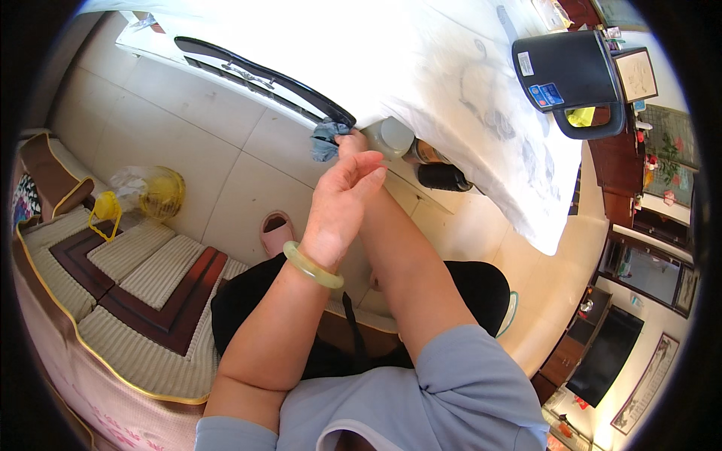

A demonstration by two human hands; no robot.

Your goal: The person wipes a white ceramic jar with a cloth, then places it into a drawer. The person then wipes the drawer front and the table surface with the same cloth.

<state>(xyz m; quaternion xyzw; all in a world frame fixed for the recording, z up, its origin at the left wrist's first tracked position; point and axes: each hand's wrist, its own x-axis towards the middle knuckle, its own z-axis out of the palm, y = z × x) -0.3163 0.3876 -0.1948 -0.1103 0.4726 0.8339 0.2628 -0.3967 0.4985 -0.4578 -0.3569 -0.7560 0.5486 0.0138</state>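
Under the near edge of a table with a white cloth [536, 186], my right hand [352, 144] grips a crumpled blue-grey plastic bag [327, 140], partly hidden behind my left hand. My left hand [341, 194], with a pale green bangle [313, 265] on the wrist, is in front of my right forearm, fingers slightly curled and apart, holding nothing. A curved black strip [265, 76] with a metal ornament lies along the table's edge, ending just above the bag. Right of my right hand are a translucent white-lidded container [395, 138], a jar [427, 152] and a black bottle [443, 177].
A black kettle-like jug [567, 73] stands on the table at the upper right. At the left is a corduroy-covered sofa seat [163, 270], with a large yellow-capped plastic bottle [161, 191] beside it. A pink slipper [277, 232] rests on the tiled floor.
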